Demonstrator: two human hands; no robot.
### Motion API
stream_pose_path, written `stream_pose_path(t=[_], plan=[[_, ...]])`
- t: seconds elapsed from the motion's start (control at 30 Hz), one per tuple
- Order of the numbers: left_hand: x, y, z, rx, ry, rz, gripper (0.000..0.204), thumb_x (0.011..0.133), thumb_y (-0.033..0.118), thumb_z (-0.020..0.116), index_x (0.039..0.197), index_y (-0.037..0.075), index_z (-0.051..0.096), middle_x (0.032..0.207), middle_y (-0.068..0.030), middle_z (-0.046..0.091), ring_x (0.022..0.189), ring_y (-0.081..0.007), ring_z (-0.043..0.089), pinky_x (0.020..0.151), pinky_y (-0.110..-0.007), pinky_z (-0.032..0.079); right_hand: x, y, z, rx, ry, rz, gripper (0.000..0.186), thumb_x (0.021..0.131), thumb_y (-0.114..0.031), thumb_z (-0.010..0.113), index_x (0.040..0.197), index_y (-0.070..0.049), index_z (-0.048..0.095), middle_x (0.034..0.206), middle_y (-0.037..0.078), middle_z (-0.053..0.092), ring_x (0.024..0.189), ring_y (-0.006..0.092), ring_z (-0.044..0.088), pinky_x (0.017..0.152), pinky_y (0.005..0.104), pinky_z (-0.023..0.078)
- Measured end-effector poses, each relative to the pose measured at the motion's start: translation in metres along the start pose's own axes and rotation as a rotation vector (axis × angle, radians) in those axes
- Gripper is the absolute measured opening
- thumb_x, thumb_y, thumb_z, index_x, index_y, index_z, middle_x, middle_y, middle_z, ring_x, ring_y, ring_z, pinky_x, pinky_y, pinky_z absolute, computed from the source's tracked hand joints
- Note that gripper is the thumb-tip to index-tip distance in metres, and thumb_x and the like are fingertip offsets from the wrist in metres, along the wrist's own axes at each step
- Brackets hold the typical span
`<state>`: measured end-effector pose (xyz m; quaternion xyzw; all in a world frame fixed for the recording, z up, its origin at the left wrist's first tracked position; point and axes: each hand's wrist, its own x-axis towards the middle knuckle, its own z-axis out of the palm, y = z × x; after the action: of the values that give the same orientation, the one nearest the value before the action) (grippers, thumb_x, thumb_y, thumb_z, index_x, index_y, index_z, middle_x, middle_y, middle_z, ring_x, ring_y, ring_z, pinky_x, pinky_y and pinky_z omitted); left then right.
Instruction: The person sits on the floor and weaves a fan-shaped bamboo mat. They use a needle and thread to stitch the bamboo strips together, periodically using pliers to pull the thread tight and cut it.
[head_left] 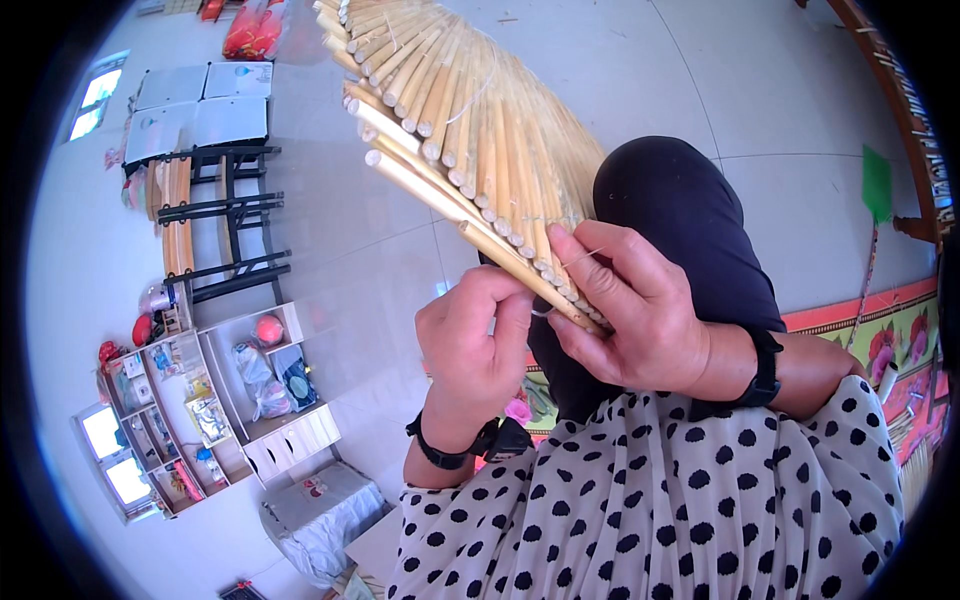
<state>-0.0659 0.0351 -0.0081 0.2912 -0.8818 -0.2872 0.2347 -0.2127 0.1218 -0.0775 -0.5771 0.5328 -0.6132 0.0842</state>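
Observation:
A mat of pale yellow stalks [505, 165], bound side by side with thin thread, fans out from my hands toward the upper left. My right hand [635, 310] grips its near end, fingers on both faces of the stalks. A fine thread [580, 258] crosses by the fingers of that hand. Along the mat's left edge, a few loose-ended stalks [415, 185] stick out farther than the rest. My left hand [472, 340] is closed in a pinch against the underside of the edge stalk. What its fingertips hold is hidden; a small dark curved piece shows beside them.
My dark-trousered knee [680, 200] is beneath the mat. At left stand folded black-legged furniture [225, 225], a shelf unit [185, 400] with goods, and a covered table [325, 515]. A green fly swatter [876, 185] leans at right near a flowered cloth [890, 340].

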Motion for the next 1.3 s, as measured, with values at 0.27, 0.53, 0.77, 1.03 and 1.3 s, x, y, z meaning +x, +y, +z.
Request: stream_pose_path(t=[0.27, 0.53, 0.77, 1.03, 1.3], plan=[[-0.006, 0.018, 0.025, -0.222, 0.221, -0.275, 0.015, 0.089, -0.005, 0.062, 0.098, -0.001, 0.051, 0.077, -0.0104, 0.066, 0.066, -0.0170, 0.069, 0.060, -0.027, 0.052, 0.001, -0.004, -0.002, -0.022, -0.018, 0.001, 0.066, 0.068, -0.007, 0.076, 0.127, 0.013, 0.054, 0.109, 0.018, 0.054, 0.086, 0.0297, 0.060, 0.071, 0.0356, 0.054], [-0.002, 0.031, 0.026, -0.031, 0.178, -0.138, 0.018, 0.093, -0.003, 0.056, 0.107, -0.001, 0.045, 0.082, -0.0127, 0.069, 0.074, -0.0222, 0.071, 0.065, -0.032, 0.053, -0.003, -0.010, 0.002, -0.047, 0.001, 0.001, 0.064, 0.071, -0.003, 0.075, 0.129, 0.014, 0.052, 0.112, 0.020, 0.054, 0.088, 0.0334, 0.057, 0.079, 0.0392, 0.050], [-0.014, 0.030, 0.028, -0.151, 0.175, -0.215, 0.039, 0.090, -0.001, 0.058, 0.126, -0.001, 0.041, 0.106, -0.0180, 0.068, 0.080, -0.0272, 0.071, 0.072, -0.035, 0.055, 0.000, -0.012, 0.003, -0.039, 0.121, 0.125, 0.056, 0.077, -0.001, 0.069, 0.130, 0.007, 0.054, 0.109, 0.021, 0.054, 0.093, 0.0337, 0.058, 0.078, 0.0373, 0.051], [-0.027, 0.027, 0.055, -0.092, -0.143, -0.262, 0.082, 0.076, 0.011, 0.074, 0.144, 0.001, 0.029, 0.134, -0.0251, 0.049, 0.118, -0.0422, 0.055, 0.093, -0.045, 0.049, 0.025, -0.005, 0.005, 0.105, 0.154, 0.170, 0.055, 0.080, -0.006, 0.068, 0.131, 0.008, 0.051, 0.115, 0.022, 0.055, 0.099, 0.0330, 0.061, 0.082, 0.0352, 0.054], [0.014, -0.045, 0.012, 0.067, 0.200, -0.254, 0.042, 0.087, 0.006, 0.056, 0.129, 0.001, 0.050, 0.100, -0.0263, 0.067, 0.096, -0.0434, 0.064, 0.083, -0.047, 0.051, 0.023, 0.001, -0.007, 0.124, 0.141, 0.204, 0.046, 0.081, -0.001, 0.065, 0.126, 0.003, 0.058, 0.122, 0.020, 0.057, 0.099, 0.0290, 0.063, 0.080, 0.0333, 0.055]])
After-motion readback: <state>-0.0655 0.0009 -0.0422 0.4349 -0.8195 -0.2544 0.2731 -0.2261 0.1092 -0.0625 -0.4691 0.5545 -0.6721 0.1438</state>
